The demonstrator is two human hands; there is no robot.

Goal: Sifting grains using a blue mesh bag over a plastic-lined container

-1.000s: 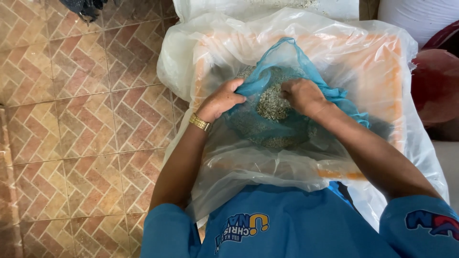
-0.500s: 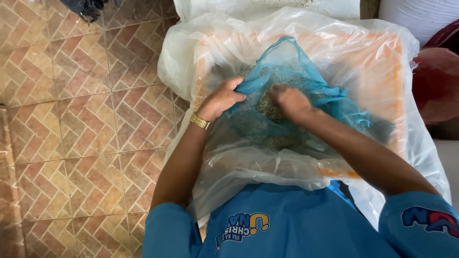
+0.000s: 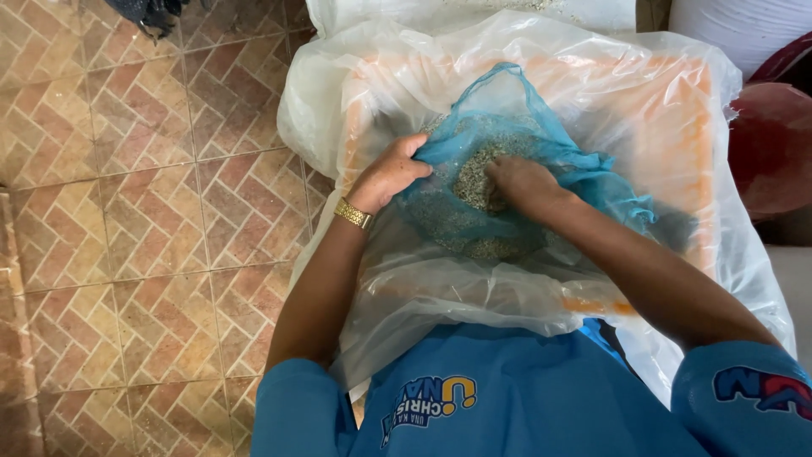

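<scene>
Since a moment ago, right hand has pressed deeper, fingers curled into the grain pile inside the blue mesh cloth; left hand pinches the cloth's left edge, over the plastic-lined orange tray.

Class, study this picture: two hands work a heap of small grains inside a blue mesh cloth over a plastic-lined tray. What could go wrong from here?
1. The blue mesh cloth is held only at its edge by the left hand; if it slips, the grains may spill.
2. The right hand pressing down might tear the thin plastic sheet.
</scene>
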